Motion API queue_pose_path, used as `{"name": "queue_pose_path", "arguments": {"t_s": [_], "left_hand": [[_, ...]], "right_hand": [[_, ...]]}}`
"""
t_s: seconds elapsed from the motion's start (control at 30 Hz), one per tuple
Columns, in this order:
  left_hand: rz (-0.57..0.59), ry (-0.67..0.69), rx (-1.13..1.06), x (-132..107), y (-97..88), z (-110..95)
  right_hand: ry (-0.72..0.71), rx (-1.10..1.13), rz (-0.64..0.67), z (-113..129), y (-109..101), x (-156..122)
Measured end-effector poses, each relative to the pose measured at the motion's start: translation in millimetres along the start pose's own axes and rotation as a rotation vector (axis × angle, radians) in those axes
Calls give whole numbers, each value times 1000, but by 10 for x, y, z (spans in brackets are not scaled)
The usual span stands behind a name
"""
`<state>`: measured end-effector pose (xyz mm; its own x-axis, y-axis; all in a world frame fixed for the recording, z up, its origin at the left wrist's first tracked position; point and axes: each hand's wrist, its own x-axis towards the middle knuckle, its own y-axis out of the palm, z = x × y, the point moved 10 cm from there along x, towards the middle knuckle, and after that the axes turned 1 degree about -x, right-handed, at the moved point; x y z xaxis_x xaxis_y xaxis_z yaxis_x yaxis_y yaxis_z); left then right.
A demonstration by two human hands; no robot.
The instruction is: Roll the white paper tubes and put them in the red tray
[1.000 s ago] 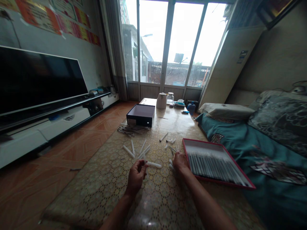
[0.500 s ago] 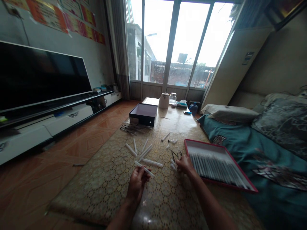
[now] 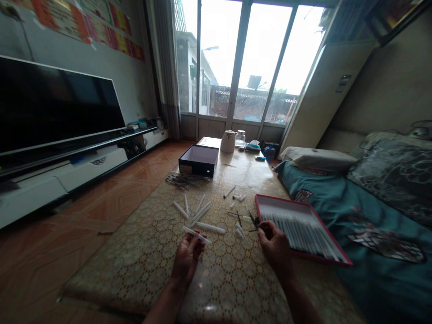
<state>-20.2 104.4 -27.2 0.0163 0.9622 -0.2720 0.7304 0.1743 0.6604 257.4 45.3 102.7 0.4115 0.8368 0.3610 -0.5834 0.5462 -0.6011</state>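
Observation:
My left hand is closed around a white, tube-like pen barrel, held at a slant just above the table. My right hand pinches a thin dark stick, perhaps a pen refill, beside the red-edged box lid. Inside that lid lies a row of pens. Between my hands are short white caps and another dark stick. Several loose white barrels lie beyond my left hand.
On the patterned table stands a dark open box with a pile of thin dark pieces before it. Farther back are a kettle, a glass jar and a tissue pack. A sofa borders the right side.
My right hand has moved right and back from the white caps toward the lid and now pinches a dark stick. My left hand still holds the white barrel. The view has shifted slightly.

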Motion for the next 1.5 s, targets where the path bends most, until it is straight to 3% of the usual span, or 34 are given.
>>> {"name": "queue_pose_path", "arguments": {"t_s": [0.1,0.2,0.33,0.47,0.63,0.8,1.23,1.5], "left_hand": [[21,9,12,0,18,-8],[48,9,12,2,41,-9],[79,0,0,-6,67,-13],[100,8,-4,-20,81,-33],[102,32,-30,-14,63,-56],[90,36,-63,-11,57,-72],[106,37,1,-27,94,-59],[351,-129,84,-198,392,163]], "right_hand": [[-61,-62,78,98,60,-126],[-79,-68,162,35,297,-212],[-133,-37,169,-78,594,-299],[-233,-64,193,0,749,-444],[-396,-111,176,314,683,-664],[-455,-106,142,509,571,-774],[-452,-110,173,595,617,-772],[-290,92,190,629,794,-746]]}}
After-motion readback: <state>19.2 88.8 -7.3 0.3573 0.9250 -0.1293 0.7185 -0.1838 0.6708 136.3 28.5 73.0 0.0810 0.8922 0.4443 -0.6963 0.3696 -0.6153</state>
